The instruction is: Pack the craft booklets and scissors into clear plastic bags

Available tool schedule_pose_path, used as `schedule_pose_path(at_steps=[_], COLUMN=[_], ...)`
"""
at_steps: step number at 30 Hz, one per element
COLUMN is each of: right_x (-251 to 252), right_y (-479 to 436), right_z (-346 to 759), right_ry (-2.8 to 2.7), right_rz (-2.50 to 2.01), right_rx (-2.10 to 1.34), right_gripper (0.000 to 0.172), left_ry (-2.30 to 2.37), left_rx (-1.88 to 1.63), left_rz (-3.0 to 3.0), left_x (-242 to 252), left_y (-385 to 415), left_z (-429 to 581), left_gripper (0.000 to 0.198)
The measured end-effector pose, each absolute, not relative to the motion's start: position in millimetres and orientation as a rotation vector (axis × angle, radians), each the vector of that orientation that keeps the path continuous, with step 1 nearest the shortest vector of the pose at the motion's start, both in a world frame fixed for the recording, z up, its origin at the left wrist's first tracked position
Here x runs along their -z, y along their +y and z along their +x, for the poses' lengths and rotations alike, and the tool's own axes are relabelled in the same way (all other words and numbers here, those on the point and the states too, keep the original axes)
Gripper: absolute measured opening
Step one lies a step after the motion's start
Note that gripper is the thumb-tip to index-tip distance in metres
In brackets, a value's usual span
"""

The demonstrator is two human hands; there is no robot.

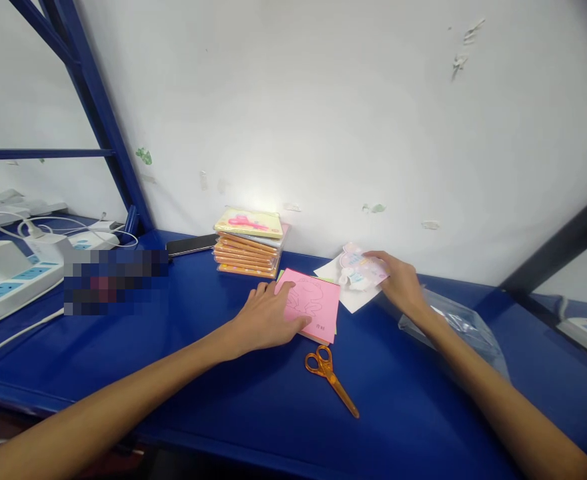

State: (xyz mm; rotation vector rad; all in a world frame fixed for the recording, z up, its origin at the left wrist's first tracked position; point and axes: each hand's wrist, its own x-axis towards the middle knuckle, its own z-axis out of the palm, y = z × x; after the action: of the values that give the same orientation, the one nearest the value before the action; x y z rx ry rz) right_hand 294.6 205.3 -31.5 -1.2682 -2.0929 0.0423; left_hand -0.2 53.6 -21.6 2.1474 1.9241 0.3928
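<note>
My left hand [268, 317] lies on the left part of a small stack of coloured paper, fingers apart. The top sheet is pink paper [318, 303] with a line drawing and small print; green edges show beneath. My right hand [398, 280] pinches a pale pink and white printed paper piece [371, 270] by its right side; the fingertips are partly hidden. Under it lies a white sheet of paper [356, 303]. Orange scissors [331, 377] lie closed just in front of the pink paper, touched by neither hand.
Behind my left hand stands a pile of wrapped packs [246, 253], topped by a yellow pack with pink scissors. A black phone [191, 245] lies left of it. Clear plastic packaging [458, 327] sits under my right forearm. Power strips [38, 273] and cables occupy the left of the blue table [253, 413].
</note>
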Motion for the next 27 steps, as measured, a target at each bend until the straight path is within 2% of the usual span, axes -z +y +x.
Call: schedule_pose_path(at_steps=[6, 11, 14, 18, 22, 25, 27], right_x=[30, 24, 15, 2, -6, -8, -8], right_y=[200, 198, 195, 190, 186, 179, 173], right_z=[287, 286, 292, 306, 317, 310, 297], right_ry=[-2.119, -2.225, -2.298, -2.262, -2.14, -1.97, -1.854], right_rz=[-1.282, -1.253, -1.156, -1.027, -0.906, -0.806, -0.865], right_rx=[-0.281, -0.525, -0.744, -1.286, -1.811, -2.084, -2.097], right_gripper=[0.049, 0.046, 0.052, 0.071, 0.086, 0.083, 0.079], left_ry=[1.917, 1.818, 1.755, 1.753, 1.781, 1.824, 1.855], left_rx=[-0.349, -0.276, -0.275, -0.322, -0.376, -0.434, -0.476], left_rz=[2.158, 2.197, 2.237, 2.258, 2.257, 2.248, 2.239], left_x=[20, 15, 13, 15, 19, 22, 26], left_y=[54, 53, 54, 56, 57, 56, 55], left_z=[0, -6, -10, -10, -8, -4, -1], left_gripper=[0.086, 0.113, 0.113, 0.099, 0.102, 0.105, 0.106])
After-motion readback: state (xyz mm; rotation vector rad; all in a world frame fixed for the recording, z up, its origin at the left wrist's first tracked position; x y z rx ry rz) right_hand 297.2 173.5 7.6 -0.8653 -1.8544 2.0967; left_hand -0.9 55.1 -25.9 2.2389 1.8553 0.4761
